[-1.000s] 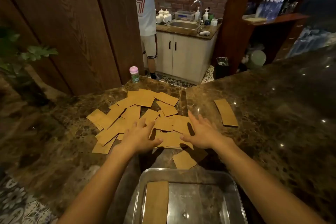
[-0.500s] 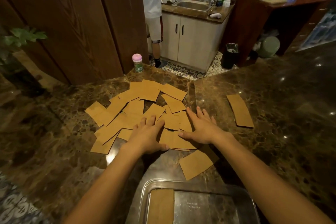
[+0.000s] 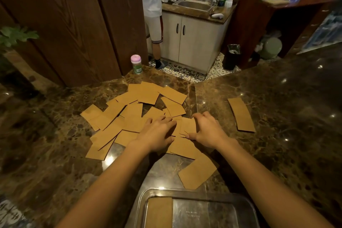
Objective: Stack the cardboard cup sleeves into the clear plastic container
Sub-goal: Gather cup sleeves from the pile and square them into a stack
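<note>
My left hand [image 3: 157, 133] lies flat on the sleeve pile [image 3: 111, 116]. My right hand [image 3: 209, 131] pinches a sleeve [image 3: 188, 126] beside it. The container [image 3: 194, 191] sits at six o'clock.

Your left forearm [image 3: 111, 181] and right forearm [image 3: 259, 181] are bare along their whole visible length, slim and smooth, with skin uncovered right down to the wrists. Your left hand [image 3: 157, 135] and right hand [image 3: 209, 131] are bare as well, knuckles and thumbs plainly showing.
</note>
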{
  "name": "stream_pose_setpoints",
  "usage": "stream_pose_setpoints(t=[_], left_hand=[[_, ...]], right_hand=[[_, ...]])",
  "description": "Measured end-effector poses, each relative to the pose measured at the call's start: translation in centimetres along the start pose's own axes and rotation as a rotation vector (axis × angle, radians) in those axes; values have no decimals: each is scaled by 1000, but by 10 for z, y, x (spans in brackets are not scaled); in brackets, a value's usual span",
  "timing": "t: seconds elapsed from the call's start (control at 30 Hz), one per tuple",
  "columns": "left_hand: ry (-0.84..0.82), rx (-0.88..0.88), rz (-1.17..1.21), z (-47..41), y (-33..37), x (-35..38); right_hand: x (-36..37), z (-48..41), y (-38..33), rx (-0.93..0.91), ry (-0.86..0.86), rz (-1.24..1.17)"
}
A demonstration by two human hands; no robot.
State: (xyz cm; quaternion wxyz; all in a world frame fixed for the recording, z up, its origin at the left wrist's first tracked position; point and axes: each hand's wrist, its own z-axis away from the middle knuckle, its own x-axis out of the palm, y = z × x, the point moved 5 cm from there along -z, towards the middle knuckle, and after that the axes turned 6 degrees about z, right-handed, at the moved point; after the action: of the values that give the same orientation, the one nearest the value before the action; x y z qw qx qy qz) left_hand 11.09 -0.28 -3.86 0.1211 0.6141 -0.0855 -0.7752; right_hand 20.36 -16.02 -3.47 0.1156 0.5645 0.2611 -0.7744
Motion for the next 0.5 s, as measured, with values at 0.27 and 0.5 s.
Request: stream_pose_setpoints(t=[0.27,0.5], left_hand=[[122,27,84,-4,-1,-11],[298,-27,384,2,-1,-23]], right_hand=[[-25,7,28,155,143,-321],[-34,9,34,179,189,-582]])
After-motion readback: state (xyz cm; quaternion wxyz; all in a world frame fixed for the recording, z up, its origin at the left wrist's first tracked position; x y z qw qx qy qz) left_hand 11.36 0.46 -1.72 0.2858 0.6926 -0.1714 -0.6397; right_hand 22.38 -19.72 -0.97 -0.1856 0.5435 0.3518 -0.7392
